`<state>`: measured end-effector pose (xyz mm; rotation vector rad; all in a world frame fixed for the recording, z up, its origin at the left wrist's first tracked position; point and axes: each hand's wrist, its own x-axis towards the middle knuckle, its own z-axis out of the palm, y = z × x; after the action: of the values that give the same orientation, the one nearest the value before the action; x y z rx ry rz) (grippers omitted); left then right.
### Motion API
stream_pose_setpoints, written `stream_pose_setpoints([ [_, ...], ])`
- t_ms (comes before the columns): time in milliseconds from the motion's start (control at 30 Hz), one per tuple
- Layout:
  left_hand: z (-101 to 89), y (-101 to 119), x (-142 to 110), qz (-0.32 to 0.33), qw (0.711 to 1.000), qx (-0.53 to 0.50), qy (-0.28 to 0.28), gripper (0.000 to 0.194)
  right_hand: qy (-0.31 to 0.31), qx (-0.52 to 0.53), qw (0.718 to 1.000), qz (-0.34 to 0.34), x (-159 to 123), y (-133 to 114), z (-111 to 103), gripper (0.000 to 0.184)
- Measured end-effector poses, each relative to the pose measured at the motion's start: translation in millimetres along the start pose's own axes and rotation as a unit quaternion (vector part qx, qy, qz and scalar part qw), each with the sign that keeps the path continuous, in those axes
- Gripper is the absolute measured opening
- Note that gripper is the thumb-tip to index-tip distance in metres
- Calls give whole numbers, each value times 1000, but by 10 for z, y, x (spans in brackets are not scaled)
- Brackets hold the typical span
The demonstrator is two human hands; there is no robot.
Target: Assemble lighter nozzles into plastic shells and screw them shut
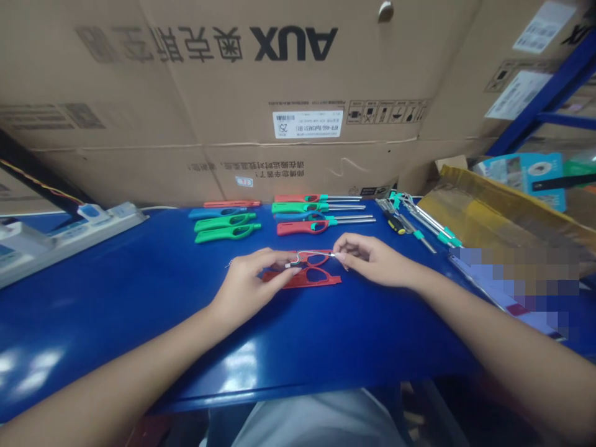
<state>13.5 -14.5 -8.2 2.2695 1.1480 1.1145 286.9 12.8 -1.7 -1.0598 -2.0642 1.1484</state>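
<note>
Two red lighter handle halves [321, 281] lie side by side on the blue table, each with an oval finger opening. Over them my left hand [254, 276] pinches a small dark part with a pale tip [293, 265], probably an igniter piece. A thin light wire [310, 252] runs from it to the right. The far end of that wire is between the thumb and fingers of my right hand [361, 257], just beyond the halves' right ends. My left fingers partly cover the left ends of both halves.
Green, blue and red handle shells [228, 233] lie at the back left. Behind the hands are lighters with metal tubes [326, 225]. Loose tubes [426, 217] and a yellow-black screwdriver [393, 221] lie right, near a taped carton [503, 211]. A power strip [69, 239] stands left; large cardboard [209, 124] walls the back.
</note>
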Motion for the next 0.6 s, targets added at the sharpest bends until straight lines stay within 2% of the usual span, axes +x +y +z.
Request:
stream_pose_setpoints([
  [200,-24,-24,-9,42,999,33,-6,28,-64,-31,997,3,-41,-56,-26,21],
  [333,-54,-14,9,109,992,63,-5,17,-123,-72,989,-31,-76,-104,-72,21],
  [433,-64,-25,26,126,989,61,-42,11,-147,-95,982,-68,-83,-111,-91,22],
  [600,-44,-107,40,125,983,74,-113,18,-132,-125,980,-78,-70,-88,-115,22],
])
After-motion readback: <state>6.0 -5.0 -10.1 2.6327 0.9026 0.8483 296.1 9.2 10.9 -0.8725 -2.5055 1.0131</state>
